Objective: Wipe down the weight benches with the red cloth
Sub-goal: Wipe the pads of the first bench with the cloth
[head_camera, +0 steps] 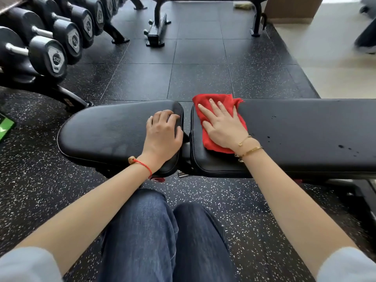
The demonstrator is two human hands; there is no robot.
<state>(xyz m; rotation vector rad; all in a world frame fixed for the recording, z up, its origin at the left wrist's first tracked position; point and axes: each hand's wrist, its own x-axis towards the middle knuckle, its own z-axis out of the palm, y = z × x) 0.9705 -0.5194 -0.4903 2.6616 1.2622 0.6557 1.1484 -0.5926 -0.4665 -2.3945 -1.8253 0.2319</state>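
Observation:
A black padded weight bench lies across the view in two parts: a short seat pad on the left and a long back pad on the right. The red cloth lies spread on the left end of the long pad. My right hand presses flat on the cloth with straight fingers. My left hand rests on the right end of the seat pad, its fingers curled over the pad's edge at the gap. Several small dark spots mark the long pad further right.
A rack of black dumbbells stands at the left. Another bench frame stands at the back on the speckled rubber floor. Pale flooring begins at the right. My knees in jeans are below the bench.

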